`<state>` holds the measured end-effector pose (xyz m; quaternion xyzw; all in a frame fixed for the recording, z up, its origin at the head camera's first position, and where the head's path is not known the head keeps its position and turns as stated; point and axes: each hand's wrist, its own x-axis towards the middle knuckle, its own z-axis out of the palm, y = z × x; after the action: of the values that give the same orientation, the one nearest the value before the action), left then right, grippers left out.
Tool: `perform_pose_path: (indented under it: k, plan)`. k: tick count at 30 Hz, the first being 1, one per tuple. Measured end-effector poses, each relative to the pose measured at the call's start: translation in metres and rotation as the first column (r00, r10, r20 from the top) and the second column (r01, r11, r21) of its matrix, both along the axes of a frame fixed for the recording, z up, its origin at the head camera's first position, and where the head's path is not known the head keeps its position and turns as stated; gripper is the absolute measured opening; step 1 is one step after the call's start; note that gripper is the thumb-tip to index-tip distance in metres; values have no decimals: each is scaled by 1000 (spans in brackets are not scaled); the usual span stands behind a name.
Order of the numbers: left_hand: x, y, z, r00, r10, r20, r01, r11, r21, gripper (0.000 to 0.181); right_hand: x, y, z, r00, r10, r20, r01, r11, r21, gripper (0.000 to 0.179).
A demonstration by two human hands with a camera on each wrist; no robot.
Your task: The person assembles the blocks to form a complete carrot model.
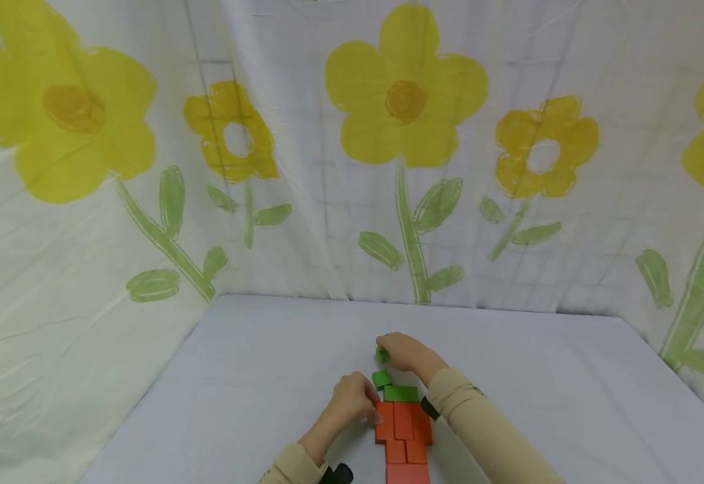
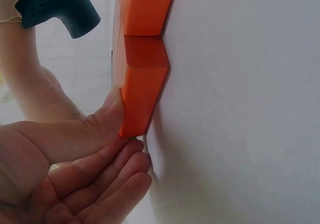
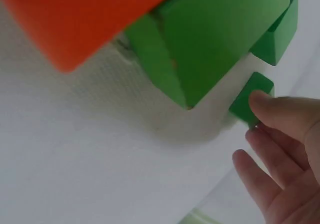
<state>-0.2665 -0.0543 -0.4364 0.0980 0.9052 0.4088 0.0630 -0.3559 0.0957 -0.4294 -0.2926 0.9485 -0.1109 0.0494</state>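
My right hand (image 1: 407, 351) pinches a small green block (image 3: 250, 101) between thumb and fingers, beyond the top of a flat arrangement of blocks. Just below it lies a tilted small green block (image 1: 381, 379), touching or nearly touching a wider green block (image 1: 401, 394). Under that, several orange blocks (image 1: 403, 422) lie side by side, with smaller ones nearer me. My left hand (image 1: 352, 398) is at the left side of this group. In the left wrist view, its thumb and curled fingers grip the corner of the outer orange block (image 2: 142, 96).
The blocks lie on a white table (image 1: 255, 363). Behind and to the sides hangs a white curtain (image 1: 303, 202) printed with yellow flowers. Dark bands sit at both wrists, and the right forearm (image 1: 485, 423) reaches in alongside the blocks.
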Motion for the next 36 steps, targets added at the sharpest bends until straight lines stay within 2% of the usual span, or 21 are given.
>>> perform_pose_path:
  k: [3,6,10,15,21,36]
  plan:
    - [1,0,-1,1000,4,6,-4,1000,8,23,1,4,0,1000,5,-28,-6,999,-34,20]
    - [1,0,-1,1000,5,5,-5,1000,9,23,4,11,6,1000,-10,-9,9,997,-76,26]
    - [1,1,-1,1000,6,8,-6,1000,4,23,6,25,14,997,-62,38,67,984,-164,28]
    - [0,1,-2,1000,20,19,-20,1000,-4,23,11,45,16,989,-98,111,123,962,-244,28]
    - [-2,2,-3,999,17,38,-17,1000,-10,23,21,63,8,980,-83,183,128,960,-249,27]
    - [-1,2,-3,999,18,37,-18,1000,1,23,26,70,-2,979,-26,202,78,964,-253,31]
